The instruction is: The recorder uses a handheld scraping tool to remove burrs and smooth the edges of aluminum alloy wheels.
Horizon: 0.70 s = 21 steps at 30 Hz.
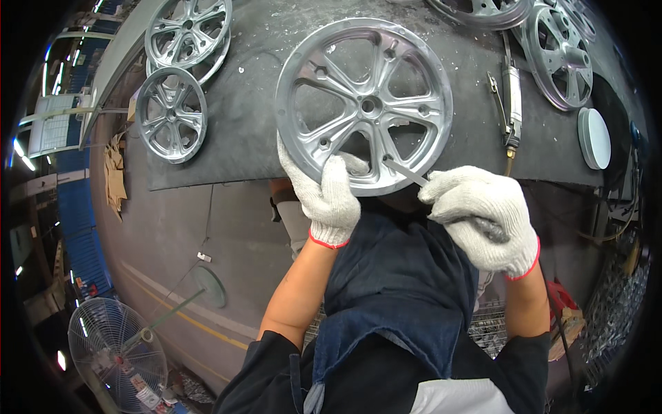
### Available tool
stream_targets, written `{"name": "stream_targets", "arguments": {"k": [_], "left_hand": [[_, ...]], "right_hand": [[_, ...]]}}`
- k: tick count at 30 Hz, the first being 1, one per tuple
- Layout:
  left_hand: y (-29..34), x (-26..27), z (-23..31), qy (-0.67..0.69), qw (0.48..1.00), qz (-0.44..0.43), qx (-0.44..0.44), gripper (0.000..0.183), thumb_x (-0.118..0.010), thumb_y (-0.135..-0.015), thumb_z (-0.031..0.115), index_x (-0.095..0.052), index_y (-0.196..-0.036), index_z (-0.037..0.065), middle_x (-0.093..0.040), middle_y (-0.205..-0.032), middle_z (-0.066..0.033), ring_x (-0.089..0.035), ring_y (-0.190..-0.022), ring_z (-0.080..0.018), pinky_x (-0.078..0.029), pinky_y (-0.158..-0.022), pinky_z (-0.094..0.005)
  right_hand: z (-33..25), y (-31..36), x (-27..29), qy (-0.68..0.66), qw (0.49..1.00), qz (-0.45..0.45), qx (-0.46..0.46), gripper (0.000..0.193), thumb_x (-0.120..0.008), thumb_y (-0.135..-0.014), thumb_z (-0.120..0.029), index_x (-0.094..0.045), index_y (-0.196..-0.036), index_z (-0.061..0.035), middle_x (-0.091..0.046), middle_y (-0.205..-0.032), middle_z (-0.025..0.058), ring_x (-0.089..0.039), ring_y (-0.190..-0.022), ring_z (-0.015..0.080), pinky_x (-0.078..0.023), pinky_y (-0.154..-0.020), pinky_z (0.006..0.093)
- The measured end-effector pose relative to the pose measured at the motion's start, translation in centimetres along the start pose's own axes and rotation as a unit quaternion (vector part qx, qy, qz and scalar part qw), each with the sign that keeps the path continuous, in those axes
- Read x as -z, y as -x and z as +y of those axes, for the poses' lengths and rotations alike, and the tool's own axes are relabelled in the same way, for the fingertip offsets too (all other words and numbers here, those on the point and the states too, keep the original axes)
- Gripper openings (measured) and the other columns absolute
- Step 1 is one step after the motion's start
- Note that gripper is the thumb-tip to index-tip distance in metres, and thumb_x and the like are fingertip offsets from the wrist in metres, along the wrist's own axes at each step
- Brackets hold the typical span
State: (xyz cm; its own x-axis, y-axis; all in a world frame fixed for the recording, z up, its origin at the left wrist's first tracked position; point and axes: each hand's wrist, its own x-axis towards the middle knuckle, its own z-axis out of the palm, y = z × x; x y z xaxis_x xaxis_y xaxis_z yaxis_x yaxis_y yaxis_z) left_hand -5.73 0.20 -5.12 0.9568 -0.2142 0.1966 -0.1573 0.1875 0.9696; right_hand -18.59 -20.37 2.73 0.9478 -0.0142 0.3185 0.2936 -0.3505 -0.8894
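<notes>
A bare silver alloy wheel rim with split spokes stands tilted at the near edge of the dark worktable. My left hand, in a white knitted glove with a red cuff, grips its lower left part, fingers passing behind a spoke and thumb in front. My gloved right hand is closed around a thin flat metal file. The file's tip touches or nearly touches the lower right spoke near a small hole. Most of the file's handle end is hidden in the right glove.
More silver wheels lie on the worktable: a small wheel at left and a wheel at right. A slim air tool with a hose and pale round discs lie right. A fan stands lower left.
</notes>
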Motion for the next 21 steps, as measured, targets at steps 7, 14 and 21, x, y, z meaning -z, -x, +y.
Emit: {"name": "stream_targets", "arguments": {"k": [7, 14, 21], "left_hand": [[-0.3, 0.0, -0.3, 0.007, 1.000, -0.011, -0.008, 0.090, -0.048, -0.090, 0.000, -0.004, -0.169, 0.000, -0.058, -0.133, -0.0287, -0.073, -0.078, -0.0258, -0.063, -0.075, -0.0365], [-0.3, 0.2, -0.4, 0.003, 1.000, -0.013, -0.017, 0.089, -0.047, -0.091, -0.002, -0.005, -0.169, -0.001, -0.059, -0.132, -0.0284, -0.073, -0.078, -0.0239, -0.062, -0.074, -0.0356], [0.0, 0.3, -0.7, 0.004, 0.999, -0.028, -0.020, 0.089, -0.046, -0.091, -0.003, -0.002, -0.169, -0.002, -0.058, -0.134, -0.0285, -0.072, -0.079, -0.0213, -0.062, -0.077, -0.0355]], "right_hand": [[-0.1, 0.5, -1.1, 0.045, 0.996, 0.079, -0.007, 0.023, -0.072, -0.070, 0.010, -0.076, -0.090, -0.0028, -0.079, -0.100, 0.0164, -0.079, -0.094, 0.0336, -0.062, -0.084, 0.0380], [0.0, 0.9, -2.0, -0.003, 0.994, 0.112, -0.013, 0.025, -0.074, -0.071, 0.010, -0.076, -0.091, -0.0036, -0.080, -0.101, 0.0148, -0.079, -0.094, 0.0310, -0.063, -0.084, 0.0381], [-0.3, 0.6, -2.4, 0.016, 0.996, 0.086, -0.012, 0.025, -0.075, -0.071, 0.010, -0.076, -0.091, -0.0042, -0.080, -0.101, 0.0142, -0.079, -0.095, 0.0313, -0.062, -0.084, 0.0377]]}}
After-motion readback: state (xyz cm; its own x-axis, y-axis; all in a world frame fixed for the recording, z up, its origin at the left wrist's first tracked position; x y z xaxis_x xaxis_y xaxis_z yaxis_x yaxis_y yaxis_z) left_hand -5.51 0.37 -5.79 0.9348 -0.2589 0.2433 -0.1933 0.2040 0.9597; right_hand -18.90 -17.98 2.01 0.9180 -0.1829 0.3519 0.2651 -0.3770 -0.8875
